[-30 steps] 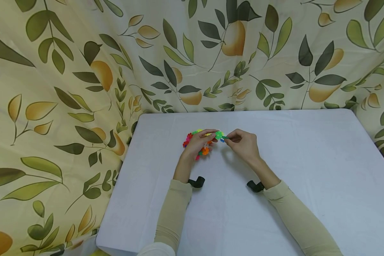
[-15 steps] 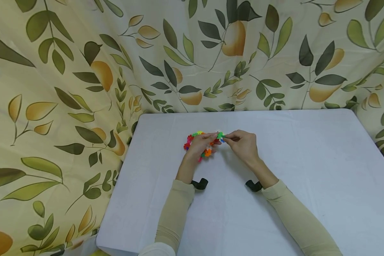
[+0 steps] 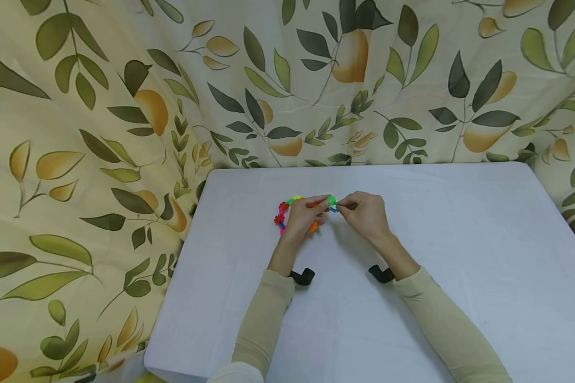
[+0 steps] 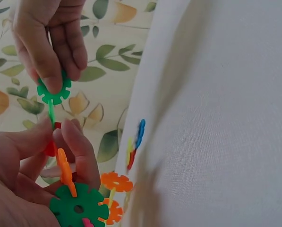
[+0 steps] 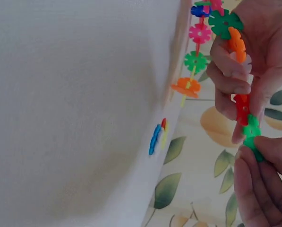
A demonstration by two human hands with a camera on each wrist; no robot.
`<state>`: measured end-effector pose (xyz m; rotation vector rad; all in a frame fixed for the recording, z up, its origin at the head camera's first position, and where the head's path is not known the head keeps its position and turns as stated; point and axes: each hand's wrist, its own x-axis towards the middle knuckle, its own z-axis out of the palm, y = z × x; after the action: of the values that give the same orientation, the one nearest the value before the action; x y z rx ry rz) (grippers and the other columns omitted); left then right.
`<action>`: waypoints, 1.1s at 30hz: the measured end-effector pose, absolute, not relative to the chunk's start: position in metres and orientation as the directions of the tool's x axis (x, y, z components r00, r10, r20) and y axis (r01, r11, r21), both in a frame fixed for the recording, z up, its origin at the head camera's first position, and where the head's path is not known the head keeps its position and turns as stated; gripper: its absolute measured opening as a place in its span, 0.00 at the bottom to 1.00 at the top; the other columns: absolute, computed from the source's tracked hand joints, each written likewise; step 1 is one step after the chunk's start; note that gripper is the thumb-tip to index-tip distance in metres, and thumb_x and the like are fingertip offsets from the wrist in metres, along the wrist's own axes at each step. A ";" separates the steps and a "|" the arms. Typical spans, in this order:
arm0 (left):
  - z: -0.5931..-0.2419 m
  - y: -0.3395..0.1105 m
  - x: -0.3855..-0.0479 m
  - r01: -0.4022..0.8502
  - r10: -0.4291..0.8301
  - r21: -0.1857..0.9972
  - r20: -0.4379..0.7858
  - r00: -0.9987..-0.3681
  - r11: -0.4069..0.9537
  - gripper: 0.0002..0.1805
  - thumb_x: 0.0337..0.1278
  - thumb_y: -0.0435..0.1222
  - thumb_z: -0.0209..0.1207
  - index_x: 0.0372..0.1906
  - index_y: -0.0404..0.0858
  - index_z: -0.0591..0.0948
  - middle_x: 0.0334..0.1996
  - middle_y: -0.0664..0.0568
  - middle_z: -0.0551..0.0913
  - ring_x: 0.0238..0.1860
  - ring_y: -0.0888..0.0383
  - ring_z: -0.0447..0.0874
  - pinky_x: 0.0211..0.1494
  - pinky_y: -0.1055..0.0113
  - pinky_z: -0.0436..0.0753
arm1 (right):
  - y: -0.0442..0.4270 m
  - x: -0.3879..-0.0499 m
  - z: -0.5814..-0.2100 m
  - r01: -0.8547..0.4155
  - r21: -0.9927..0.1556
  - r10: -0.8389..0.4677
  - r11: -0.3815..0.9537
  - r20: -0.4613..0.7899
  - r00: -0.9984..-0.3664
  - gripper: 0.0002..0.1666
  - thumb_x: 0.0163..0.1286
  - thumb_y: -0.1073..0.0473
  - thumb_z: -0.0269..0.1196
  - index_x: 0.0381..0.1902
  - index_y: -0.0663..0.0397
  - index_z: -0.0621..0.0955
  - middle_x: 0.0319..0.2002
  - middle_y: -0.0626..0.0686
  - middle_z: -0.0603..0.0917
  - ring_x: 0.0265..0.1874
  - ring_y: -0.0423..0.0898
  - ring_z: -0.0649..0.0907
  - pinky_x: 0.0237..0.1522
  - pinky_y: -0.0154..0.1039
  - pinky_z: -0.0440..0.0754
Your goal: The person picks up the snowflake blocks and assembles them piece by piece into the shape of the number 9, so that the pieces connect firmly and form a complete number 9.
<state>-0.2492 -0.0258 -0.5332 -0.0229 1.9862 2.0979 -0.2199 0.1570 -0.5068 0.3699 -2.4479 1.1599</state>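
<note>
My left hand (image 3: 305, 215) grips a chain of colourful notched plastic discs (image 3: 281, 208), which trails around it on the left side. Between its thumb and fingers, in the right wrist view, is a red disc (image 5: 243, 108) with a light green disc (image 5: 251, 126) at its end. My right hand (image 3: 368, 213) pinches a darker green disc (image 4: 60, 97) by its edge. That disc meets the light green one (image 4: 51, 113); how deep their slots sit is hidden by fingertips. Nearer the left palm are an orange disc (image 4: 65, 171) and a dark green disc (image 4: 77, 208).
Several loose discs, blue, red and yellow, stand close together on the white table (image 3: 436, 255), the blue disc (image 5: 155, 139) in front. Black wrist cameras (image 3: 303, 276) sit at both wrists. A leaf-patterned curtain (image 3: 287, 80) hangs behind and to the left.
My left hand has shifted slightly right and turned, covering more of the chain's lower part. The light green disc has turned between the hands. The right hand stays nearly in place, pinching.
</note>
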 end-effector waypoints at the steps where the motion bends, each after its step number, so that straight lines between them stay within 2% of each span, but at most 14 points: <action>1: -0.533 -0.026 -0.249 -0.184 0.168 0.982 -0.176 -0.970 -0.034 0.11 0.65 0.40 0.71 0.50 0.47 0.92 0.36 0.47 0.91 0.33 0.52 0.83 0.34 0.70 0.87 | 0.157 -0.220 -0.507 -0.404 -0.669 -0.066 0.624 0.470 -0.880 0.03 0.57 0.71 0.77 0.30 0.62 0.91 0.27 0.54 0.90 0.22 0.47 0.87 0.23 0.34 0.81; 6: -0.533 -0.025 -0.247 -0.169 0.156 0.985 -0.165 -0.974 -0.017 0.11 0.66 0.39 0.70 0.50 0.46 0.92 0.37 0.45 0.90 0.31 0.56 0.81 0.33 0.71 0.86 | 0.155 -0.222 -0.508 -0.405 -0.654 -0.072 0.639 0.473 -0.878 0.05 0.55 0.73 0.77 0.28 0.61 0.91 0.26 0.55 0.90 0.20 0.46 0.86 0.22 0.37 0.81; 9: -0.534 -0.025 -0.247 -0.165 0.156 0.986 -0.162 -0.974 -0.008 0.11 0.66 0.39 0.69 0.50 0.47 0.92 0.39 0.46 0.90 0.33 0.54 0.81 0.34 0.70 0.87 | 0.153 -0.224 -0.509 -0.403 -0.650 -0.089 0.645 0.460 -0.883 0.04 0.55 0.73 0.76 0.28 0.62 0.91 0.26 0.55 0.90 0.21 0.47 0.87 0.22 0.39 0.83; 15: -0.535 -0.025 -0.247 -0.156 0.181 0.988 -0.150 -0.972 -0.017 0.12 0.67 0.38 0.68 0.52 0.47 0.91 0.43 0.50 0.90 0.46 0.33 0.84 0.37 0.67 0.89 | 0.153 -0.225 -0.512 -0.381 -0.654 -0.087 0.654 0.436 -0.896 0.03 0.58 0.70 0.77 0.30 0.62 0.91 0.27 0.56 0.90 0.22 0.48 0.88 0.24 0.41 0.84; 19: -0.534 -0.028 -0.249 -0.147 0.229 0.989 -0.144 -0.963 0.004 0.14 0.69 0.38 0.67 0.56 0.46 0.90 0.43 0.45 0.91 0.49 0.30 0.84 0.40 0.64 0.89 | 0.157 -0.226 -0.515 -0.321 -0.710 -0.012 0.627 0.403 -0.915 0.03 0.60 0.67 0.78 0.31 0.58 0.91 0.28 0.54 0.90 0.24 0.48 0.88 0.26 0.39 0.83; 24: -0.533 -0.032 -0.252 -0.146 0.273 0.989 -0.143 -0.951 0.010 0.15 0.76 0.41 0.61 0.59 0.45 0.87 0.44 0.44 0.90 0.49 0.33 0.86 0.46 0.58 0.89 | 0.161 -0.228 -0.515 -0.220 -0.799 0.050 0.560 0.298 -0.953 0.06 0.62 0.61 0.78 0.36 0.55 0.92 0.31 0.54 0.91 0.29 0.49 0.89 0.29 0.34 0.82; 29: -0.530 -0.033 -0.252 -0.203 0.282 0.979 -0.185 -0.941 -0.035 0.16 0.81 0.43 0.54 0.60 0.46 0.86 0.52 0.43 0.88 0.49 0.39 0.87 0.51 0.58 0.88 | 0.162 -0.230 -0.516 -0.070 -0.892 0.078 0.446 0.117 -0.990 0.17 0.63 0.56 0.78 0.48 0.57 0.89 0.42 0.57 0.91 0.34 0.48 0.91 0.31 0.30 0.82; 33: -0.527 -0.035 -0.253 -0.246 0.277 0.966 -0.216 -0.936 -0.079 0.16 0.83 0.40 0.50 0.61 0.42 0.84 0.51 0.43 0.87 0.46 0.42 0.87 0.56 0.54 0.87 | 0.160 -0.230 -0.518 0.044 -0.944 0.044 0.327 -0.031 -0.999 0.24 0.65 0.56 0.76 0.55 0.62 0.85 0.44 0.61 0.91 0.34 0.48 0.92 0.38 0.38 0.88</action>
<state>-0.2527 -0.0351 -0.5271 0.0329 1.8522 2.0775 -0.2297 0.1600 -0.5180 -0.0847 -2.5592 1.8205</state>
